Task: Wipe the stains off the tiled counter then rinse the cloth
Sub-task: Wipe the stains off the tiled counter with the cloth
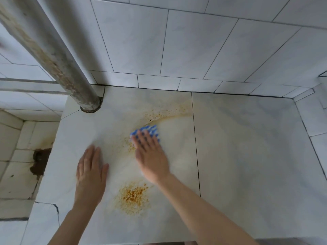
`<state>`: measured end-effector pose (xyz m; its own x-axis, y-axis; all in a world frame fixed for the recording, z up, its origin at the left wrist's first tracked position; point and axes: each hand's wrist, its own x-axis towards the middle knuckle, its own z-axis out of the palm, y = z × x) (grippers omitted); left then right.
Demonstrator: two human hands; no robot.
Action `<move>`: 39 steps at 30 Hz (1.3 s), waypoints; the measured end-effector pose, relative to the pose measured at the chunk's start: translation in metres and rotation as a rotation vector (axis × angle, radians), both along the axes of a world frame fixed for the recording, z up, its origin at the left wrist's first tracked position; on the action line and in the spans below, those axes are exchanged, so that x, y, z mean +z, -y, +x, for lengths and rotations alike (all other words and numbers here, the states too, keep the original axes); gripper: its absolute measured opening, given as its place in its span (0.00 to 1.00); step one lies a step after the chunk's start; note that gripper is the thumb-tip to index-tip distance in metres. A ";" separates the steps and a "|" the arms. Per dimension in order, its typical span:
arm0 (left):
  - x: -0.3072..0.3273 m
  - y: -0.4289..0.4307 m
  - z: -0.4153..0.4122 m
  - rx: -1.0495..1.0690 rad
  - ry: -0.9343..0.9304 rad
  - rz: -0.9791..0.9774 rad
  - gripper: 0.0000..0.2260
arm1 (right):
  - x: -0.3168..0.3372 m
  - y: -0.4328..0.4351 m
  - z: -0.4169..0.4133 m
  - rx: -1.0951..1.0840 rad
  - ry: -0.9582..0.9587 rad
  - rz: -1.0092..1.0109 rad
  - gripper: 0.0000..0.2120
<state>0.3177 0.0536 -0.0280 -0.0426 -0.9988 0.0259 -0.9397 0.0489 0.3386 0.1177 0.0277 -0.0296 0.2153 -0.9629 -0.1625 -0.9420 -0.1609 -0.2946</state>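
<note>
A blue-and-white checked cloth [149, 130] lies on the pale tiled counter [238, 147]. My right hand [150, 154] presses flat on it with straight fingers, blurred. My left hand [91, 169] rests flat on the counter to the left, fingers straight. A thick orange-yellow stain [132, 196] sits between my forearms. A speckled brown-yellow smear [164, 112] arcs behind the cloth, and a smaller speckled patch [130, 145] lies by my right thumb.
A stained grey pipe [53, 57] runs diagonally down into the counter's back left corner. White tiled walls stand behind and to the right. Left of the counter a lower tiled recess [21, 156] has a dark broken patch [39, 160].
</note>
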 end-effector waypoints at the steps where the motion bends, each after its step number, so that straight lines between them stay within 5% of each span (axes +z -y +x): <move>1: 0.001 0.001 0.000 0.003 0.001 -0.007 0.26 | -0.001 -0.008 0.003 0.043 0.039 -0.014 0.25; 5: 0.006 0.014 0.000 0.022 -0.005 -0.001 0.21 | 0.003 -0.005 -0.050 0.068 0.001 -0.061 0.24; 12: 0.003 0.036 -0.004 -0.016 -0.007 -0.022 0.21 | 0.003 0.044 -0.182 -0.408 -0.249 0.027 0.38; 15: 0.000 0.040 -0.008 -0.036 0.001 -0.007 0.21 | 0.003 0.085 -0.175 -0.557 -0.190 0.044 0.35; 25: -0.003 0.042 -0.010 -0.023 0.007 -0.040 0.24 | 0.003 0.071 -0.029 0.150 0.005 -0.043 0.27; 29: -0.003 0.042 -0.011 -0.014 0.010 -0.026 0.25 | -0.005 0.065 -0.074 0.272 -0.095 -0.086 0.25; 32: -0.002 0.041 -0.011 -0.014 0.004 -0.020 0.25 | -0.010 0.092 -0.139 -0.017 -0.216 -0.113 0.38; 36: -0.002 0.041 -0.012 -0.018 0.011 -0.015 0.24 | 0.001 0.122 -0.157 -0.566 -0.094 -0.003 0.26; 39: -0.002 0.041 -0.012 -0.020 0.016 -0.010 0.24 | 0.000 0.139 -0.116 -0.667 -0.083 0.001 0.27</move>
